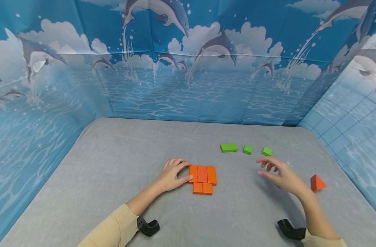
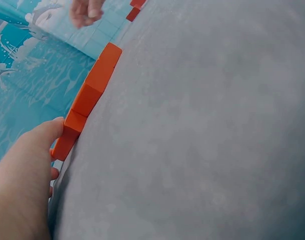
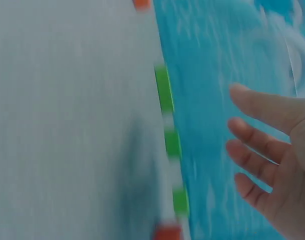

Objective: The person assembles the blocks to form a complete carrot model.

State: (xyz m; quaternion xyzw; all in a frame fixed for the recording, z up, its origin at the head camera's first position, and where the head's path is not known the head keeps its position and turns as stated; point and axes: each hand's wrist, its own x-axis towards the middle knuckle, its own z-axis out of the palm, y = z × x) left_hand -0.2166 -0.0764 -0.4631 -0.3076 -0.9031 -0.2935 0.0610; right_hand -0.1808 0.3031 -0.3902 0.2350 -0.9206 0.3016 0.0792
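Flat orange blocks lie together on the grey table: a row of three oblong ones [image 1: 202, 174] with two smaller squarish ones [image 1: 202, 188] against its near side. My left hand [image 1: 172, 175] is at the row's left end, thumb and index finger holding the leftmost orange block [image 1: 193, 171]. The left wrist view shows that thumb [image 2: 53, 131] against the orange. My right hand [image 1: 280, 173] hovers above the table on the right, fingers loosely bent and holding nothing. Nearest it are two small green blocks [image 1: 267, 151] and an orange triangular block [image 1: 318, 183].
A longer green block [image 1: 229, 148] lies left of the small green ones, behind the orange group. The grey cloth-covered table [image 1: 120, 154] is bounded at the back and sides by blue dolphin-print curtains [image 1: 188, 92]. The right wrist view is blurred.
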